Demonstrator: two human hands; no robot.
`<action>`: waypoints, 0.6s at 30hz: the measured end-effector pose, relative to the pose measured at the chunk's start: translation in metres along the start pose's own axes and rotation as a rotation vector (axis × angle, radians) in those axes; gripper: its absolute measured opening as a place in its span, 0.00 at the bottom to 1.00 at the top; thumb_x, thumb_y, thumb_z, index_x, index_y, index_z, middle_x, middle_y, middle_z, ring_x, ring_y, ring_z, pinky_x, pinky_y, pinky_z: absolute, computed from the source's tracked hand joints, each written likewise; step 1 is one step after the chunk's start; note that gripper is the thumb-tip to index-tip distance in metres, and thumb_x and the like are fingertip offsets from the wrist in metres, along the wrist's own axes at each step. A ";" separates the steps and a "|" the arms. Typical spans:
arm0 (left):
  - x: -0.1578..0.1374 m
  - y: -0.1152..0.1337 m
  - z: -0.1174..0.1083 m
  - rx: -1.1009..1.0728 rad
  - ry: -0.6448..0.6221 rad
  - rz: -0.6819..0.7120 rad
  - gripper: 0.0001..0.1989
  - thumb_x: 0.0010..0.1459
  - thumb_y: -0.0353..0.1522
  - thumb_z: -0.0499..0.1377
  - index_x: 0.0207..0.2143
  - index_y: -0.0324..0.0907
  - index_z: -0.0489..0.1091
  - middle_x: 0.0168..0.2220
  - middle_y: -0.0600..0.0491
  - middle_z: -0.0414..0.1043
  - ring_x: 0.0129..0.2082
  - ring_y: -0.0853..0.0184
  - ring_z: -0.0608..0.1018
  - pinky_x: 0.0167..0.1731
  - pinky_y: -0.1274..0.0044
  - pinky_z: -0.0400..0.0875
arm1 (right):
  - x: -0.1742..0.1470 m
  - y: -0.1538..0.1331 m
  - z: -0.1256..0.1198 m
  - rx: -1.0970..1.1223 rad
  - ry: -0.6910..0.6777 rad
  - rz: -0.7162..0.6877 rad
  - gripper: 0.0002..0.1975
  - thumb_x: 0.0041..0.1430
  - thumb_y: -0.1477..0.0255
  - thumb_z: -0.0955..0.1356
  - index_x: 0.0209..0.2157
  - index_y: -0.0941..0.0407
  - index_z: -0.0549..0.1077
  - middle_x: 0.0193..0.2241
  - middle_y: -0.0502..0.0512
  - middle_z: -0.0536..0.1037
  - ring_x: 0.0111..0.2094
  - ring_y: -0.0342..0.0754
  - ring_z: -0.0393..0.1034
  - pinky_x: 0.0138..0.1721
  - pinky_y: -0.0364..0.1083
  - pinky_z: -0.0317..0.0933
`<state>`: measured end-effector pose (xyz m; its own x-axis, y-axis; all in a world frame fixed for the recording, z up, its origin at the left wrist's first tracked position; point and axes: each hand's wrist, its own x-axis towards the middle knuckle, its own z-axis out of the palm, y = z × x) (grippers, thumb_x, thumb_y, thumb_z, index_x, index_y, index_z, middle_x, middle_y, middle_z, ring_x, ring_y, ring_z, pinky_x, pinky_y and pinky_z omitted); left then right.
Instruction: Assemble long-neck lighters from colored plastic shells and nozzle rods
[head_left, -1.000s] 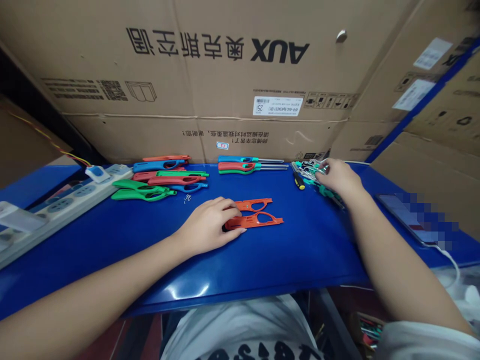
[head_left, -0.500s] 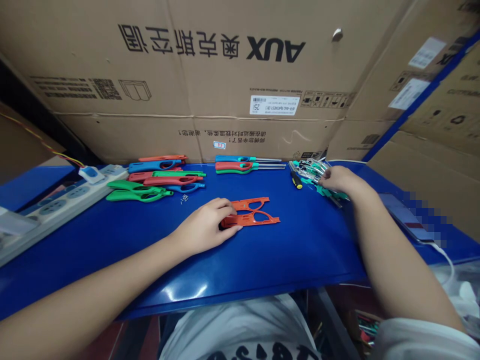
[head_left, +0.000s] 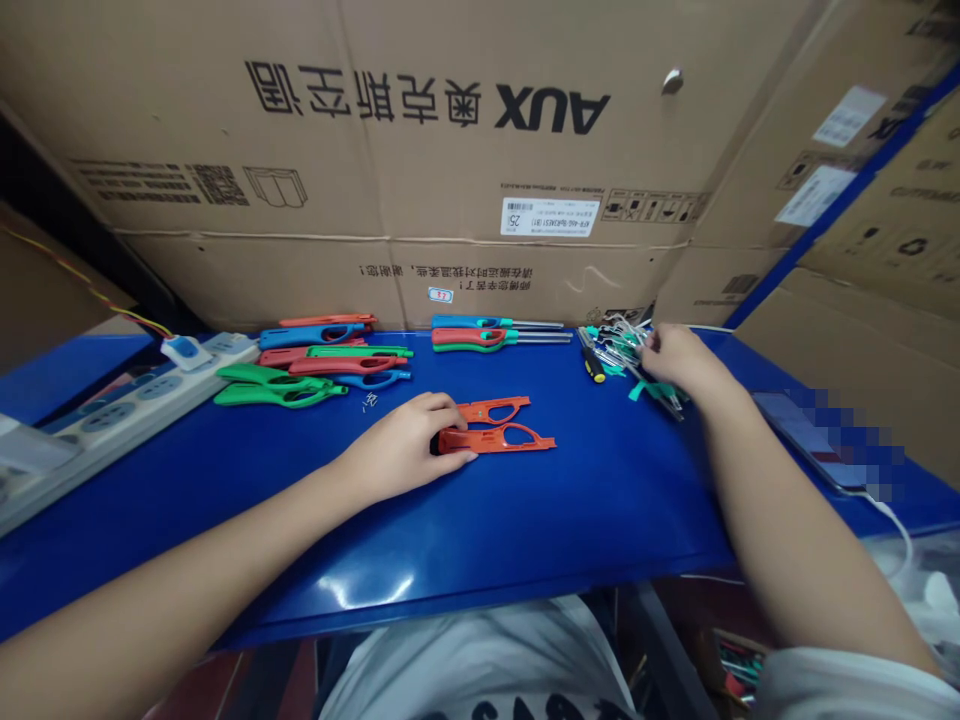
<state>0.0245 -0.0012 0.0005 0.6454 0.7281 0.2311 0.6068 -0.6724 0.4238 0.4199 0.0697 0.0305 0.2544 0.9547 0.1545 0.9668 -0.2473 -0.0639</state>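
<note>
My left hand (head_left: 401,445) is closed on the rear ends of two orange lighter shell halves lying on the blue table. The nearer orange half (head_left: 499,441) shows its hollow inside and looped trigger opening. Just behind it lies the farther half (head_left: 501,410), its rear end covered by my fingers. At the right, my right hand (head_left: 686,355) reaches into a pile of metal lighter tubes with green parts (head_left: 619,345). Its fingers are bent together at the pile's right edge; what they pinch is hidden. Beside the pile rests a black-and-yellow screwdriver (head_left: 592,362).
Several loose coloured shells (head_left: 300,388) lie at the left, near tiny metal bits (head_left: 369,402) and a white power strip (head_left: 142,405). Lighters with metal tubes (head_left: 472,338) lie at the back. A phone (head_left: 806,435) with a cable is at the right. Cardboard (head_left: 420,190) walls the back.
Both orange halves have shifted slightly left with my left hand. My right hand stays at the pile, where some green parts and tubes near its fingers have moved.
</note>
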 end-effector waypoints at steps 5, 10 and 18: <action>-0.001 -0.002 -0.015 0.029 -0.091 -0.054 0.10 0.60 0.38 0.63 0.40 0.41 0.75 0.44 0.48 0.73 0.42 0.60 0.77 0.43 0.70 0.73 | -0.007 -0.009 -0.002 0.211 0.201 -0.067 0.03 0.59 0.70 0.65 0.34 0.54 0.66 0.29 0.58 0.74 0.30 0.54 0.68 0.31 0.48 0.56; -0.001 -0.009 -0.032 0.065 -0.166 -0.086 0.10 0.57 0.38 0.64 0.37 0.42 0.74 0.42 0.50 0.72 0.38 0.61 0.77 0.38 0.72 0.71 | -0.027 -0.033 -0.007 0.540 0.129 -0.438 0.08 0.64 0.64 0.64 0.36 0.54 0.66 0.29 0.54 0.74 0.29 0.49 0.67 0.33 0.47 0.59; 0.002 -0.014 -0.032 -0.003 -0.031 -0.050 0.21 0.52 0.48 0.69 0.40 0.41 0.77 0.41 0.48 0.77 0.40 0.59 0.78 0.40 0.72 0.73 | -0.081 -0.088 -0.002 0.790 -0.211 -0.866 0.11 0.68 0.61 0.64 0.39 0.55 0.67 0.29 0.50 0.70 0.28 0.43 0.63 0.31 0.43 0.59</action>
<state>0.0027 0.0140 0.0233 0.6284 0.7561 0.1827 0.6371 -0.6350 0.4369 0.3139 0.0142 0.0255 -0.5567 0.7804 0.2847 0.5147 0.5930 -0.6193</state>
